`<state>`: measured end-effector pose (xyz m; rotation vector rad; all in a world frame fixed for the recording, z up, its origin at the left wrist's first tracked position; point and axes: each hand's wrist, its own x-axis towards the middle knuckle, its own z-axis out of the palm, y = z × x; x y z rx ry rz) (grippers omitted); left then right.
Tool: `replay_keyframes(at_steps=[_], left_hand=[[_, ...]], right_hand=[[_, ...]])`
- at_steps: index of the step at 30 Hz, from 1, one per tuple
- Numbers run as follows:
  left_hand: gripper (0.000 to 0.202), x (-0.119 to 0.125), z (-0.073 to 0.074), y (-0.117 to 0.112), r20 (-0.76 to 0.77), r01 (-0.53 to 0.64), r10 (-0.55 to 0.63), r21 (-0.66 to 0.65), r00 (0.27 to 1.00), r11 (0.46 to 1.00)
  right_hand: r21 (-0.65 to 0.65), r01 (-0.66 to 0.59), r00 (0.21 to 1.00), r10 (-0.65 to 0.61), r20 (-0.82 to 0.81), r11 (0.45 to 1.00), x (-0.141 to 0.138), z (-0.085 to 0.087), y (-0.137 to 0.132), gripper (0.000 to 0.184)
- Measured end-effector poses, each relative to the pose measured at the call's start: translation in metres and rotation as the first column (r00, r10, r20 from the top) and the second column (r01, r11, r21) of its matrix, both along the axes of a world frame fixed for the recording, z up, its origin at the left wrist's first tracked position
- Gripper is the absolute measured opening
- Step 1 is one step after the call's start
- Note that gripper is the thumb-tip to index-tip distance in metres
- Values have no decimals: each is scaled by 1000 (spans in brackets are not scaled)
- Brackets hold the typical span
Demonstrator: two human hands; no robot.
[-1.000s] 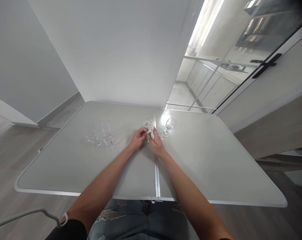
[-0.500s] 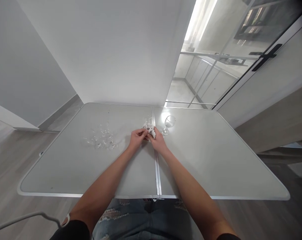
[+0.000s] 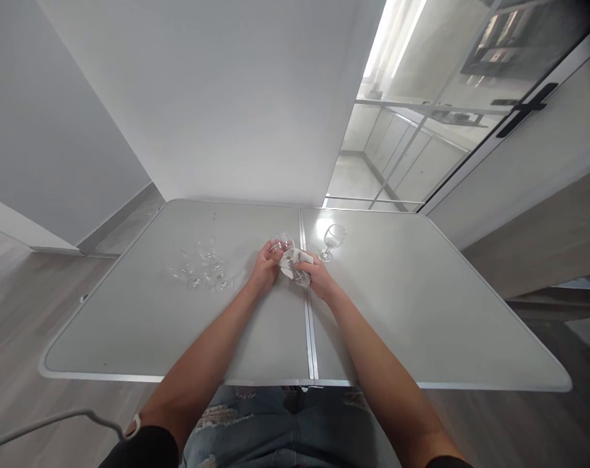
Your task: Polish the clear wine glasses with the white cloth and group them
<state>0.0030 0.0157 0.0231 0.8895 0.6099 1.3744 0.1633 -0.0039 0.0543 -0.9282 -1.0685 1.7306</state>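
Tilted over the table's middle is a clear stemmed glass [image 3: 281, 242], its bowl towards the far left and its foot towards me. My left hand [image 3: 266, 265] is closed around the bowl. In my right hand [image 3: 319, 272] is a crumpled white cloth [image 3: 289, 262], which I press against the stem and foot; whether it is cloth or paper I cannot tell for sure. Fingers and cloth hide most of the stem. Just right of my hands a second stemmed glass [image 3: 334, 236] stands upright on the table.
The pale grey table [image 3: 412, 312] has a metal seam [image 3: 310, 338] down its middle. Several clear stemmed glasses [image 3: 209, 263] are grouped on the left half. A white wall [image 3: 236, 104] rises behind the far edge, with a glass door [image 3: 421, 123] to the right.
The held glass has turned from roughly upright to tilted, its foot now towards me on the right. The white cloth has spread out around the stem and foot. My hands are slightly further apart.
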Motion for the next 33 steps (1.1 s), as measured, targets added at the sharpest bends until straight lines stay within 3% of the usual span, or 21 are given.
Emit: replay_keyframes(at_steps=[6, 8, 12, 15, 17, 18, 21, 23, 25, 28, 31, 33], left_hand=[[67, 0, 2, -1, 17, -86, 85, 79, 996, 993], [68, -1, 2, -1, 24, -102, 100, 104, 995, 989], [71, -2, 2, -2, -4, -124, 126, 121, 992, 985], [71, -2, 0, -3, 9, -134, 134, 127, 991, 983], [70, -3, -1, -3, 20, -107, 105, 124, 994, 987], [70, -3, -1, -4, 25, -85, 83, 118, 996, 989], [71, -5, 0, -5, 38, -15, 13, 74, 999, 997], [73, -6, 1, -6, 45, 11, -13, 49, 999, 999], [74, -6, 2, -7, 46, 11, -13, 44, 999, 999], [72, -4, 3, -5, 48, -20, 17, 63, 999, 998], [71, -3, 3, -4, 54, -51, 47, 94, 997, 994], [71, -3, 3, -3, 57, -61, 56, 100, 997, 993]], right_hand=[[117, -10, 1000, 7, 25, 993, -5, 7, -5, 40], [200, -27, 995, 6, 103, 979, -5, 5, -4, 39], [502, -37, 905, -184, 384, 864, -5, -6, -2, 31], [621, -59, 828, -309, 468, 782, -6, -10, 0, 37], [602, -46, 816, -317, 483, 797, -6, -10, 1, 37], [553, -47, 836, -271, 477, 832, -5, -8, 2, 35], [248, -139, 954, 62, 294, 959, -1, -2, 1, 35], [68, -233, 970, 227, 85, 970, 2, 1, 0, 43], [32, -246, 969, 245, 21, 969, 3, 1, -1, 45], [262, -116, 959, 39, 281, 958, 1, -2, -1, 33], [569, -79, 792, -295, 534, 819, -2, -6, -2, 22], [640, -89, 719, -395, 571, 763, -5, -7, -2, 22]])
